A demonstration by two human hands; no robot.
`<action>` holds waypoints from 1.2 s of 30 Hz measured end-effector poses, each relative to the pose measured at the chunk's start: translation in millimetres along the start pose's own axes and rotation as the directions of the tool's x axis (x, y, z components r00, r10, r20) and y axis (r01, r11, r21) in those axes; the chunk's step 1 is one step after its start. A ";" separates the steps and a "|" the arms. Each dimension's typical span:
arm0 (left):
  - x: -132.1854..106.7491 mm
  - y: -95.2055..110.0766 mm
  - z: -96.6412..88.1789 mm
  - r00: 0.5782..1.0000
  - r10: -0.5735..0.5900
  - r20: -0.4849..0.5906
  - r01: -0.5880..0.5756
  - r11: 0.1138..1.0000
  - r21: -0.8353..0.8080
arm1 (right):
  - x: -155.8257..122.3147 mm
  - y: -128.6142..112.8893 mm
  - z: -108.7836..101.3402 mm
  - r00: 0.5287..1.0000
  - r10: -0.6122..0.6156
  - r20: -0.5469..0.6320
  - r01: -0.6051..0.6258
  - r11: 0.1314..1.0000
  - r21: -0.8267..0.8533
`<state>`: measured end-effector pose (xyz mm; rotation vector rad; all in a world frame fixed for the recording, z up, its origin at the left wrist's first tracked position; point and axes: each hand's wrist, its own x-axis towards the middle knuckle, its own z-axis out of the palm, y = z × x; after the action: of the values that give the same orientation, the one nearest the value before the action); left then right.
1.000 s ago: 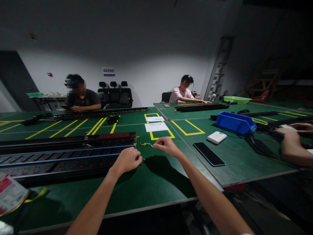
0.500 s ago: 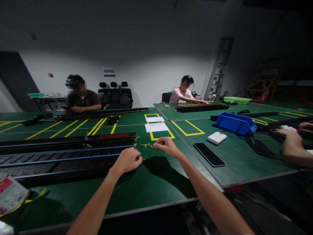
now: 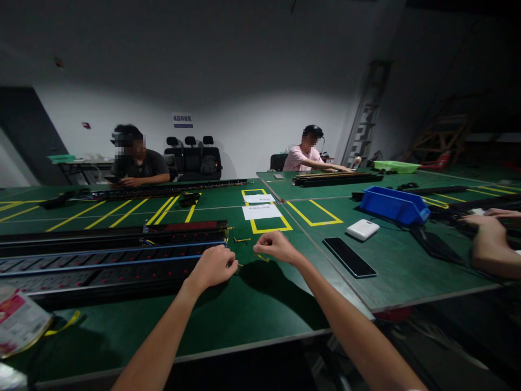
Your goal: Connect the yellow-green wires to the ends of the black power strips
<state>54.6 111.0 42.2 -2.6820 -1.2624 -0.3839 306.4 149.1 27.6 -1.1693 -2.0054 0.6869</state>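
Observation:
My left hand [image 3: 212,267] is closed in a pinch just off the right end of the long black power strips [image 3: 134,271]. A thin yellowish tip [image 3: 240,265] pokes out from its fingers; the rest of that piece is hidden. To the right, my right hand [image 3: 279,247] is also closed, thumb against fingertips. A short yellow wire [image 3: 263,258] shows just below those fingers and seems to hang from them. Another short yellow-and-dark wire [image 3: 242,240] lies on the green table between the strip ends and my right hand.
A dark phone [image 3: 349,257], a white box-shaped device [image 3: 362,229] and a blue bin [image 3: 394,205] lie right. White papers [image 3: 261,212] lie ahead. A tin [image 3: 24,320] stands at near left. A co-worker's hands [image 3: 488,233] work at far right; two people sit opposite.
My right hand has drawn slightly back from the wires, and a yellow wire now shows beneath its fingers, apart from the one on the table. My left hand stays almost still.

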 end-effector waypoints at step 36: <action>0.1 -1.7 3.1 1.000 -0.025 0.007 0.025 1.000 -0.005 | -2.6 -1.0 -0.6 0.998 -0.022 -0.061 0.010 0.982 -0.190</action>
<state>53.9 112.8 39.3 -2.6763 -1.2996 -0.3809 307.3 146.4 27.9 -1.2674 -2.0599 0.4527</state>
